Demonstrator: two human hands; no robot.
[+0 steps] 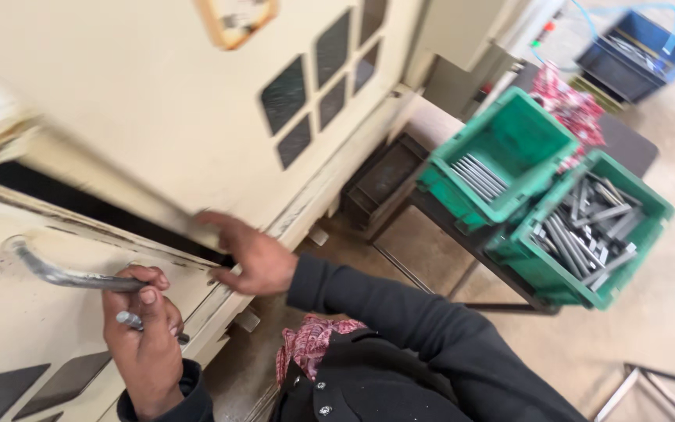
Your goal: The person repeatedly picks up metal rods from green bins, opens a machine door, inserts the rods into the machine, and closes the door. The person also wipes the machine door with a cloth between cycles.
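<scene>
My left hand (144, 328) grips the metal door handle (56, 273) of a cream machine door (33, 328), and it also pinches a short metal rod (130, 320) between thumb and fingers. My right hand (248, 254) rests flat against the edge of the neighbouring cream panel (158, 101), fingers by the dark gap between the two doors. My dark sleeves and a red patterned cloth (310, 344) at my chest fill the lower middle.
Two green bins sit on a dark stand at right: one (509, 129) with a few metal rods, one (650, 227) with several metal bars. A blue crate (666, 59) stands far right. A dark tray (380, 180) is at the machine's base. A metal frame (634, 383) is bottom right.
</scene>
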